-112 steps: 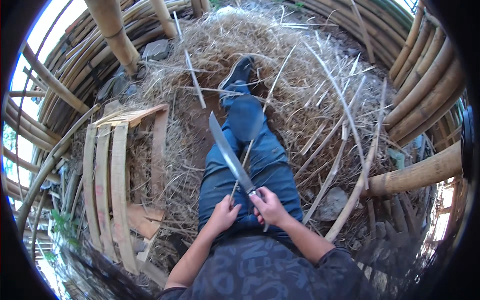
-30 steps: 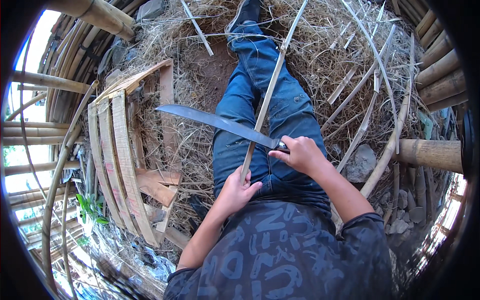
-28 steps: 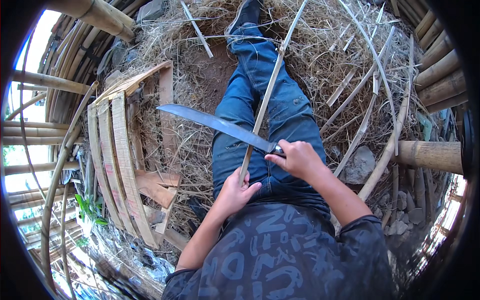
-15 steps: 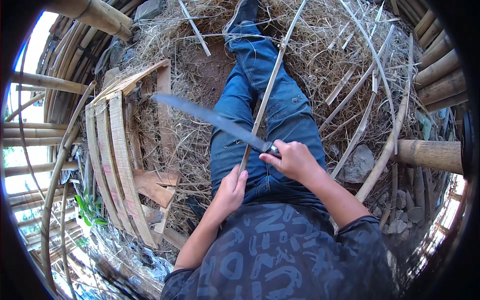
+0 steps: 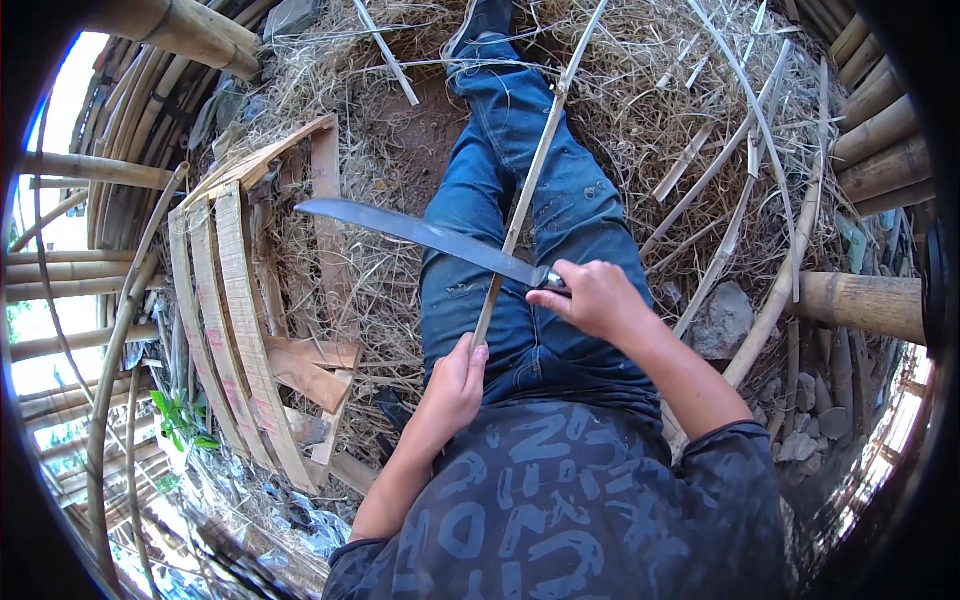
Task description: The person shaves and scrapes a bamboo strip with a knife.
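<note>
A long bamboo strip runs from my lap out over my stretched legs to the far edge. Its near end is gripped in my left hand, thumb along the strip. My right hand is closed round the dark handle of a machete. The broad grey blade points to the left and lies across the strip, a short way beyond my left fingers. From this angle I cannot tell how deep the edge touches the strip.
To the left stands a wooden pallet-like crate with loose board pieces. Split bamboo strips lie over dry straw on the right, near a grey rock. A thick bamboo pole juts in from the right.
The machete blade has shifted slightly down and is sharper to see. Its tip has moved a little to the left. Both hands keep their grip.
</note>
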`<state>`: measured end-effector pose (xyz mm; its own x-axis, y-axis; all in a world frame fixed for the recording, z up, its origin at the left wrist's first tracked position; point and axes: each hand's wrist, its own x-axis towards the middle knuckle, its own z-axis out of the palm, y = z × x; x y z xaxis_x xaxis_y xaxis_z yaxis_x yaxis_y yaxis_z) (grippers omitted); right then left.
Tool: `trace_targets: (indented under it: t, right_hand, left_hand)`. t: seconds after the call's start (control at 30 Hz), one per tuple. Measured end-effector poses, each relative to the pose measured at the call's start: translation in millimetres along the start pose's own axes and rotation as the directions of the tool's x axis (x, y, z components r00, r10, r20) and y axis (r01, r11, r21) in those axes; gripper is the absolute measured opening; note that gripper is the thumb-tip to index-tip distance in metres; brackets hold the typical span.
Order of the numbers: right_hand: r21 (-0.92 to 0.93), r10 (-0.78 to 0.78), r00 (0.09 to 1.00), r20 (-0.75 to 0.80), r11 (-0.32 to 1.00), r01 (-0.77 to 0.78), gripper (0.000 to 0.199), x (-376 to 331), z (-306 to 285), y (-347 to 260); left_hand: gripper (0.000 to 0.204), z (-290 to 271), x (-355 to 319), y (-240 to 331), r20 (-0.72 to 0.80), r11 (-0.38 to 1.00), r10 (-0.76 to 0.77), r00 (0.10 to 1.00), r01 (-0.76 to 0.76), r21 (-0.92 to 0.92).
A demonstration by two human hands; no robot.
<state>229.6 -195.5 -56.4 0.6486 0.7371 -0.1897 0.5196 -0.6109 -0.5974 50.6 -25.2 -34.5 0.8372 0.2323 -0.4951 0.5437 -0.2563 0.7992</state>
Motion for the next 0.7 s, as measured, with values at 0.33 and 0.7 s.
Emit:
trace_targets:
  t: [0.33, 0.7]
  right_hand:
    - [0.065, 0.107, 0.993, -0.041, 0.992, -0.104, 0.056, 7.5, -1.3, -4.8]
    - [0.039, 0.063, 0.996, -0.058, 0.997, -0.06, 0.055, 13.5, 0.3, 19.1]
  left_hand:
    - [0.021, 3.6, 7.0, 1.5, 0.004, 1.0, -0.026, 1.0, 0.026, -0.013]
    - [0.018, 5.4, -3.5, -8.6, 0.051, 0.995, -0.052, 0.997, 0.055, -0.077]
